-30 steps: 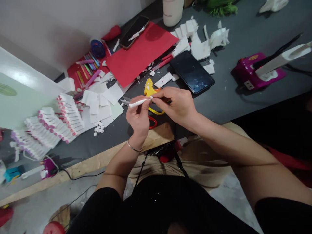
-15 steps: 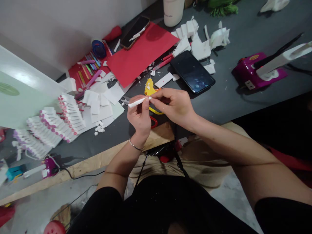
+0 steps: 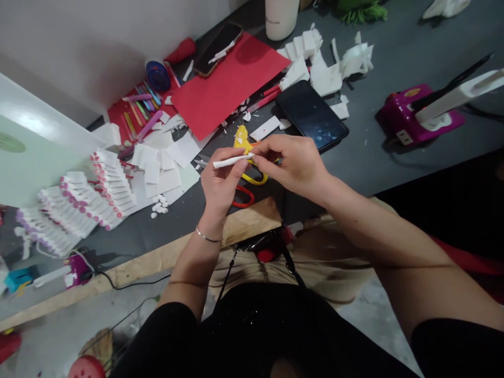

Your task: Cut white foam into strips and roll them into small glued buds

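Observation:
Between the thumb and fingers of my left hand [image 3: 221, 181] lies a thin white stick [image 3: 230, 161], nearly level. My right hand [image 3: 293, 163] pinches the stick's right tip, where a small white bit shows. Just below and behind the hands on the dark table are scissors with yellow handles [image 3: 255, 177] and another pair with a red handle [image 3: 244, 198], both partly hidden. White paper pieces [image 3: 161, 168] and a small heap of white pellets [image 3: 159, 204] lie left of my left hand.
Rows of white sticks with pink tips [image 3: 112, 184] lie at the left. Behind the hands are red paper [image 3: 232, 84], a black phone [image 3: 315, 115], another phone [image 3: 216, 50] and a white cup [image 3: 281, 20]. A purple power socket [image 3: 413, 113] stands right.
Both hands have shifted slightly right with the white stick. My left thumb has moved lower along it, and more of the yellow and red scissor handles shows.

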Demonstrator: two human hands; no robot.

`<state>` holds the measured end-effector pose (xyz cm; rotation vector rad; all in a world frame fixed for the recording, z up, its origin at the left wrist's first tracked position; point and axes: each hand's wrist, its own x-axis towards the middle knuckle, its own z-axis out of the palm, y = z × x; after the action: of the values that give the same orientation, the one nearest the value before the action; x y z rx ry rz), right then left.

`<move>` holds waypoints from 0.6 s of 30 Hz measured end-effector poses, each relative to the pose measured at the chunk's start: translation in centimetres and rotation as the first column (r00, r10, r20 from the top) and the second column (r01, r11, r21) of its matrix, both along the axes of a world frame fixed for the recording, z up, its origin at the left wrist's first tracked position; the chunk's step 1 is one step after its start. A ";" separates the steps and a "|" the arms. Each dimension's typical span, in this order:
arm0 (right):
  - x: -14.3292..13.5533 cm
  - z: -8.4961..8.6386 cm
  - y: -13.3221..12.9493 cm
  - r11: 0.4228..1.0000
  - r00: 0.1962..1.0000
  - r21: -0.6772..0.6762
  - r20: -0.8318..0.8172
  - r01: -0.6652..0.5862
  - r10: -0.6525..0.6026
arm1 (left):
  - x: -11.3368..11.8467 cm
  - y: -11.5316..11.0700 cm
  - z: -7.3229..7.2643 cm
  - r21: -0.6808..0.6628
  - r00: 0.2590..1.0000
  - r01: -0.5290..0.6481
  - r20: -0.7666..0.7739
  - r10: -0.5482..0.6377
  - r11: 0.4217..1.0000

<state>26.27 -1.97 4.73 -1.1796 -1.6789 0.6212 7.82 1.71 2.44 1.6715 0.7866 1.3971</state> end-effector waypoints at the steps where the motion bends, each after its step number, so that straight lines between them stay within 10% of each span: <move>1: 0.1 0.0 0.0 1.000 1.000 0.016 0.024 -0.004 0.004 | -0.2 0.1 0.1 0.006 0.999 0.009 -0.033 -0.009 1.000; 18: 1.1 -0.3 -0.1 0.991 0.975 0.126 0.223 -0.039 0.010 | -1.9 0.4 2.1 0.309 0.855 -0.026 -0.486 0.181 0.951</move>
<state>27.35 -2.09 4.39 -1.1696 -1.8943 0.3988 5.90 2.10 4.57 2.3185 1.0118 1.1887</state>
